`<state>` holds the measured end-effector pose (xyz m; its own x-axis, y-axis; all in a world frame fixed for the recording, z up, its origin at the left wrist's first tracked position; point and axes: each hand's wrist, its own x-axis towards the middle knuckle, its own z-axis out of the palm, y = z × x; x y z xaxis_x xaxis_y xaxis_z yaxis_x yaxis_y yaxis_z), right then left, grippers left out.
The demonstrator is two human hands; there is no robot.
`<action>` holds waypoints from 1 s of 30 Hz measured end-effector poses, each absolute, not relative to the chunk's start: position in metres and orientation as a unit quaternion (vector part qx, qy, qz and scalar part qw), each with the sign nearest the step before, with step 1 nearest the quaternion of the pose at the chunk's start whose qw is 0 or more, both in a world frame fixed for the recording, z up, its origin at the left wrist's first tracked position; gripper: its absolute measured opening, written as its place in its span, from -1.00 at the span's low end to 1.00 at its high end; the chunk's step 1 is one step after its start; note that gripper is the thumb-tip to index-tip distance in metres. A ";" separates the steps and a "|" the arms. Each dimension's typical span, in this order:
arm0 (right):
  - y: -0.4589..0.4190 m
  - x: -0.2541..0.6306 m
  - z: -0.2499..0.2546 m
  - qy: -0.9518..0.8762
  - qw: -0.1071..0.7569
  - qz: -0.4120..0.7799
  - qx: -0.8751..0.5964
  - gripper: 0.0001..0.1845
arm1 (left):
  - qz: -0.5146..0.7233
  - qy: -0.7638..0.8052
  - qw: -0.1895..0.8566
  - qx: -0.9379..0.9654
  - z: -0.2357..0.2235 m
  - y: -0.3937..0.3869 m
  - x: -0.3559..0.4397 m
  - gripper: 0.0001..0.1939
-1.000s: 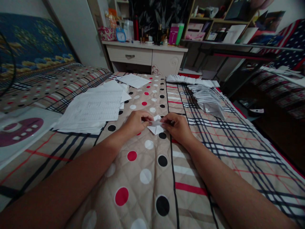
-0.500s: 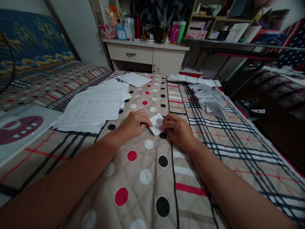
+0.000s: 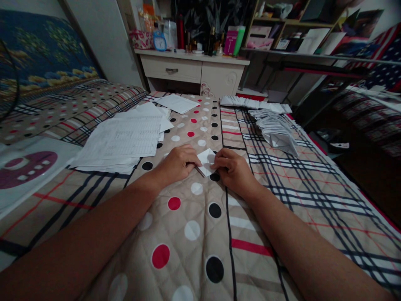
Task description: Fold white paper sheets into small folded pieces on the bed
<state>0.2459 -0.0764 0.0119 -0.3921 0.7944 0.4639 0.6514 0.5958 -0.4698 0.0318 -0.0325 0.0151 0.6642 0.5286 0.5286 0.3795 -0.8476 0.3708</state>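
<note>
white paper (image 3: 206, 161) now flatter, its lifted flap folded down

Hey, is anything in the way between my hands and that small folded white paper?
Nothing visible. Your left hand touches the folded paper at its left corner, your right hand its right side. The printed sheets and fanned folded pieces lie off to either side.
</note>
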 end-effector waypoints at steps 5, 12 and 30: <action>-0.077 0.247 0.012 -0.833 0.334 0.094 -0.432 -0.67 | 0.312 0.264 0.113 0.906 0.017 -0.033 0.033 -0.73; -0.078 0.246 0.013 -0.841 0.316 0.078 -0.432 -0.66 | 0.282 0.238 0.062 0.927 0.016 -0.035 0.035 -0.76; -0.081 0.244 0.014 -0.848 0.287 0.049 -0.443 -0.70 | 0.253 0.250 0.047 0.933 0.015 -0.037 0.035 -0.75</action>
<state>0.2443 -0.0814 0.0144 -0.4421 0.7800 0.4428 0.7235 0.6019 -0.3380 0.0347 -0.0374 0.0149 0.7470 0.4903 0.4490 0.4424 -0.8707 0.2149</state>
